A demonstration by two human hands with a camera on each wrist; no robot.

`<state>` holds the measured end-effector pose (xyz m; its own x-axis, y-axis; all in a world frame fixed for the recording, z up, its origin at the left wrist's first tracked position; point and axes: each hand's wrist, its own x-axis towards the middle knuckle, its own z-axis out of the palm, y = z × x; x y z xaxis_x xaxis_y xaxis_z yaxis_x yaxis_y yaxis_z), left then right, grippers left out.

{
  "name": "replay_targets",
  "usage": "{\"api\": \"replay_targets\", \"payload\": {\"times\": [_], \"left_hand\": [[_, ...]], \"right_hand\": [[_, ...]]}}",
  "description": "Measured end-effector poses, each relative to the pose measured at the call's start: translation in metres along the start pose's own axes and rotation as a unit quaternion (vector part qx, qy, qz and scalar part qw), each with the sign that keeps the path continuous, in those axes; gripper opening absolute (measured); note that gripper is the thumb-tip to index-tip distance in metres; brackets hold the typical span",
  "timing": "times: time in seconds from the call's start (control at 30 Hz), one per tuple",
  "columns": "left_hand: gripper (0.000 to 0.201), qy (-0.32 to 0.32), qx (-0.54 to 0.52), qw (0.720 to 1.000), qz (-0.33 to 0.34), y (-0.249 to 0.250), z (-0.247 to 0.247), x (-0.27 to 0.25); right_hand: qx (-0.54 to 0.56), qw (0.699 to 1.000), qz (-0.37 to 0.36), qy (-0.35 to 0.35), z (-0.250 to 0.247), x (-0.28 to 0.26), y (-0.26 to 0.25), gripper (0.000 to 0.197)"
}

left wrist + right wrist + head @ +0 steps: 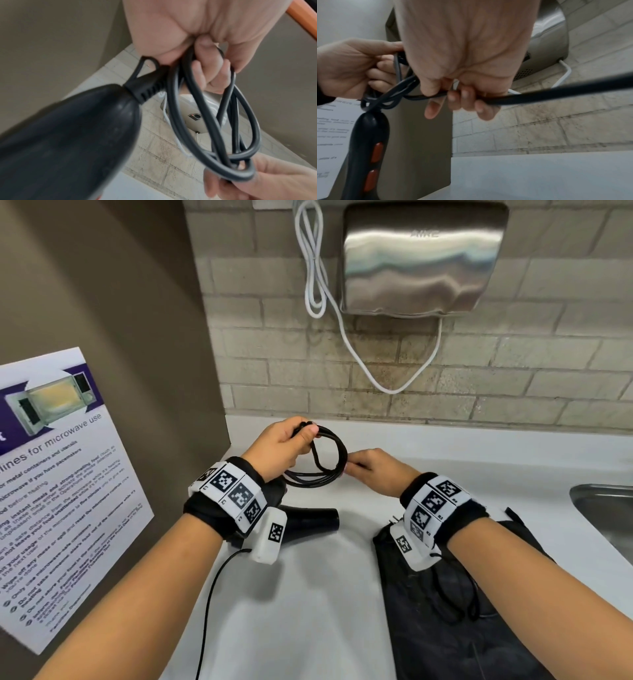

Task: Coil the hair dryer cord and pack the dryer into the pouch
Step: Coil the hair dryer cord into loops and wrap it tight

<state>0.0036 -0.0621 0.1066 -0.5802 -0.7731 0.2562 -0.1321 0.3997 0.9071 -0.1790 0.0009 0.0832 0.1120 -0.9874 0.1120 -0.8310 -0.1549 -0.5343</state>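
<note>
The black hair dryer point(318, 520) lies on the white counter point(308, 594), mostly hidden under my left wrist. Its black cord point(330, 460) is gathered in several loops above the counter. My left hand point(299, 440) grips the top of the loops, close to the dryer handle point(68, 135). My right hand point(349, 469) holds the cord at the right side of the coil, and the free length of cord point(539, 96) runs out to the right of its fingers point(464, 100). The black pouch point(445, 611) lies flat under my right forearm.
A steel hand dryer point(421, 258) hangs on the tiled wall, with a white cable point(315, 268) looped beside it. A steel sink point(603, 508) is at the right edge. A microwave notice point(61, 491) is stuck on the brown panel to the left.
</note>
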Motion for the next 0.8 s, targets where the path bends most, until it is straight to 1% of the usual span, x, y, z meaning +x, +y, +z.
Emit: {"api": "replay_targets", "payload": {"times": [0.03, 0.1, 0.2, 0.27, 0.4, 0.5, 0.53, 0.6, 0.67, 0.73, 0.8], "left_hand": [[0.020, -0.006, -0.016, 1.000, -0.009, 0.000, 0.000, 0.000], [0.023, -0.028, -0.030, 0.999, -0.016, 0.004, 0.003, -0.002], [0.024, -0.038, 0.002, 0.999, 0.003, 0.006, 0.009, -0.004], [0.025, -0.031, 0.020, 0.999, 0.017, 0.006, 0.009, -0.005], [0.022, -0.010, 0.026, 1.000, 0.014, 0.004, 0.006, -0.004], [0.005, 0.002, 0.069, 0.997, 0.015, 0.004, 0.004, -0.003], [0.005, 0.000, 0.076, 0.997, 0.016, 0.005, 0.005, -0.003], [0.018, -0.016, 0.078, 0.997, 0.013, 0.007, 0.005, -0.002], [0.026, -0.035, 0.080, 0.996, 0.009, 0.009, 0.006, 0.000], [0.026, -0.059, 0.110, 0.992, 0.026, 0.008, 0.008, 0.001], [0.024, -0.075, 0.152, 0.984, 0.052, 0.005, 0.010, 0.001]], "right_hand": [[0.003, 1.000, 0.008, 0.022, -0.002, 0.002, 0.001, 0.023], [-0.027, 0.997, 0.035, 0.069, -0.005, 0.008, 0.003, 0.024], [-0.083, 0.983, 0.078, 0.143, -0.010, 0.017, -0.006, 0.025], [-0.097, 0.974, 0.077, 0.190, -0.013, 0.020, -0.020, 0.027], [-0.097, 0.957, 0.072, 0.264, -0.019, 0.020, -0.041, 0.031], [-0.068, 0.949, 0.070, 0.301, -0.025, 0.016, -0.047, 0.032], [-0.049, 0.946, 0.065, 0.313, -0.028, 0.014, -0.049, 0.031], [-0.004, 0.943, 0.049, 0.329, -0.034, 0.011, -0.050, 0.029], [0.059, 0.942, 0.032, 0.330, -0.039, 0.008, -0.051, 0.028], [0.101, 0.942, 0.023, 0.319, -0.043, 0.003, -0.052, 0.031], [0.105, 0.948, 0.011, 0.299, -0.044, 0.000, -0.052, 0.027]]}}
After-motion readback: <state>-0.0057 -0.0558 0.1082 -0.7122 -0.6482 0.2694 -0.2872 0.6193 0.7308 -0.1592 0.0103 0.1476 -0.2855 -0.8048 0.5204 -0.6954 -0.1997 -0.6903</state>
